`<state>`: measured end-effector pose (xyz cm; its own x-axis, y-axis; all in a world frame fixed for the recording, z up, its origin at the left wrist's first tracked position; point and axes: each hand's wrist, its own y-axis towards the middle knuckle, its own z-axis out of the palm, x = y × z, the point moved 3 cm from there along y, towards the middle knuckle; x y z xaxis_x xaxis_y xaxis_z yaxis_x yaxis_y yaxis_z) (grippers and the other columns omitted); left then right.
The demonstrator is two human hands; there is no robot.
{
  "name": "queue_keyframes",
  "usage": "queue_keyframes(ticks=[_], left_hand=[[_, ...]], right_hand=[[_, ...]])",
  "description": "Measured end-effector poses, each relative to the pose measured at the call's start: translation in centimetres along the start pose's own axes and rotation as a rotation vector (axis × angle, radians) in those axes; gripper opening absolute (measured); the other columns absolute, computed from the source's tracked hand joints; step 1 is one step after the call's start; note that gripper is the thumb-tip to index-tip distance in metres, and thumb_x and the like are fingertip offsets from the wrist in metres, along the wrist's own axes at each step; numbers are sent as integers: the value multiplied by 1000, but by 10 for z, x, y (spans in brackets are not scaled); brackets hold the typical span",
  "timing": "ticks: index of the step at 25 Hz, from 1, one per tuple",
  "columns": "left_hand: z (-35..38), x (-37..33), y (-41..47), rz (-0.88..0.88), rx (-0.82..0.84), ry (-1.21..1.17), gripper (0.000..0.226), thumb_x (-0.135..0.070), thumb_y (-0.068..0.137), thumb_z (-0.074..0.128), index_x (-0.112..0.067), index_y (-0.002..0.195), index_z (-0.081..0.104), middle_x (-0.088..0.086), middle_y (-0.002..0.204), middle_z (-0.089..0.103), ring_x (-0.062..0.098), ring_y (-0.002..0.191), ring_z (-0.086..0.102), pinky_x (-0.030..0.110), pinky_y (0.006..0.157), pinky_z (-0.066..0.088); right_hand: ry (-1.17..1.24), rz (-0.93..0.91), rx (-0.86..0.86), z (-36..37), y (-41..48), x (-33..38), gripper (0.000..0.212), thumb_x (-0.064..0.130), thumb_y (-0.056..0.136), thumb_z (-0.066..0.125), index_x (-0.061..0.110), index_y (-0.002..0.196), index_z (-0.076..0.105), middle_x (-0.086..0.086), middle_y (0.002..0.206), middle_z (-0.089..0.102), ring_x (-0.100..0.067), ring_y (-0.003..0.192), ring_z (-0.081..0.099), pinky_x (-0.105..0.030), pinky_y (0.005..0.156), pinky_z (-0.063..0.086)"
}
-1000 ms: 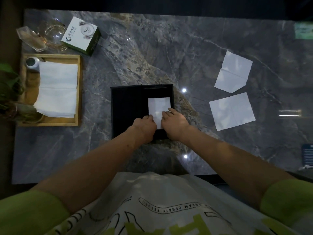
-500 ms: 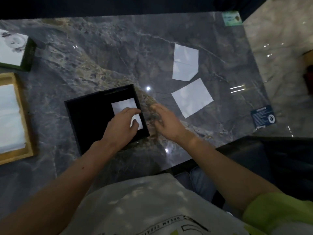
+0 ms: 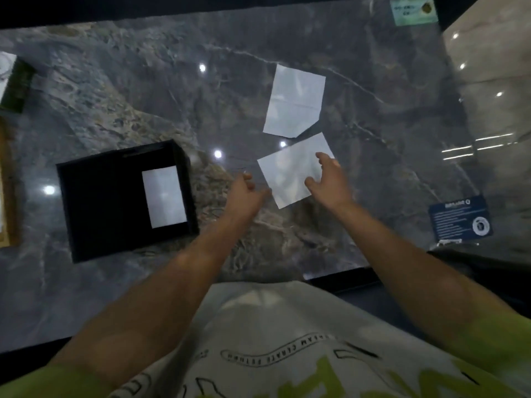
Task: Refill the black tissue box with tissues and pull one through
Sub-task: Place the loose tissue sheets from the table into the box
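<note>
Head view, looking down on a dark grey marble table (image 3: 149,90) with pale veins and lamp glints.

Black tissue box (image 3: 97,202) – open at the top, sitting left of centre on the table. One folded white tissue (image 3: 164,196) lies flat inside it, against the right-hand wall. The rest of the interior is dark.

Two more white sheets lie flat on the table to the right of the box, well apart from it. The far sheet (image 3: 293,101) has a crease across it and one lower corner turned or missing. The near sheet (image 3: 288,173) lies just below it, turned at an angle.

Left hand (image 3: 244,196): fingers loosely extended, holding nothing, with the tips at the near sheet's left edge. Contact cannot be told.

Right hand (image 3: 330,182): thumb and fingers spread apart over the near sheet's right side – nothing pinched. Whether it presses the paper is unclear, as the frame is blurred.

Both forearms are bare, with green sleeves at the bottom corners.

Left edge: part of a green and white carton (image 3: 17,84) and a strip of a wooden tray (image 3: 7,191).

Right side: a blue printed card (image 3: 459,222) near the table's corner, and a pale green label (image 3: 413,10) at the far edge.
</note>
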<state>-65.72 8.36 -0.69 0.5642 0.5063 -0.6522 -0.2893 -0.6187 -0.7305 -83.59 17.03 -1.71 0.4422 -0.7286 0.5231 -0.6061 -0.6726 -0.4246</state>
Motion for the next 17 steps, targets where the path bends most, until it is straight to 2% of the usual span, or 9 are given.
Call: queue_keyframes(ticks=[2, 4, 7, 10, 12, 14, 17], left_hand=[[19, 3, 7, -78, -71, -88, 65, -13, 83, 71, -3, 138, 38, 14, 130, 52, 27, 110, 58, 38, 91, 52], [32, 4, 15, -132, -149, -96, 66, -16, 80, 75, -4, 135, 41, 15, 132, 52, 30, 114, 57, 46, 97, 51], [39, 5, 25, -146, -213, -109, 65, -19, 77, 77, -6, 131, 42, 13, 128, 53, 30, 113, 57, 47, 96, 51], [47, 5, 29, -147, -283, -64, 58, -17, 79, 76, -6, 127, 44, 8, 115, 55, 23, 102, 56, 34, 85, 50], [53, 5, 33, -156, -307, -62, 51, -17, 79, 76, -5, 120, 48, 8, 109, 57, 23, 97, 57, 31, 77, 47], [56, 6, 37, -179, -323, -57, 50, -21, 77, 78, -5, 115, 51, 12, 111, 61, 27, 100, 61, 34, 78, 51], [58, 6, 42, -212, -343, -20, 47, -27, 73, 80, -5, 108, 57, 14, 108, 66, 30, 98, 65, 42, 86, 56]], right_hand=[[22, 59, 6, -10, 11, -16, 68, 16, 86, 65, 6, 146, 35, -18, 146, 41, -32, 135, 40, -36, 110, 34], [22, 83, 17, -18, 23, -28, 64, 14, 84, 65, 3, 142, 40, -20, 138, 44, -33, 128, 45, -31, 104, 37], [11, 112, 19, -21, 35, -37, 52, 14, 83, 65, 1, 130, 47, -21, 128, 47, -35, 115, 52, -33, 96, 42], [20, 130, 12, -21, 44, -45, 52, 19, 83, 65, 1, 128, 47, -20, 128, 47, -36, 113, 53, -40, 97, 46], [46, 124, 20, -19, 51, -49, 56, 24, 82, 67, 1, 130, 46, -21, 126, 50, -36, 111, 55, -43, 96, 48], [59, 131, 49, -17, 57, -49, 60, 28, 82, 70, 3, 130, 45, -19, 123, 55, -35, 109, 57, -44, 93, 49], [39, 132, 92, -13, 62, -48, 58, 32, 82, 71, 9, 128, 44, -15, 113, 63, -30, 103, 61, -36, 82, 49]])
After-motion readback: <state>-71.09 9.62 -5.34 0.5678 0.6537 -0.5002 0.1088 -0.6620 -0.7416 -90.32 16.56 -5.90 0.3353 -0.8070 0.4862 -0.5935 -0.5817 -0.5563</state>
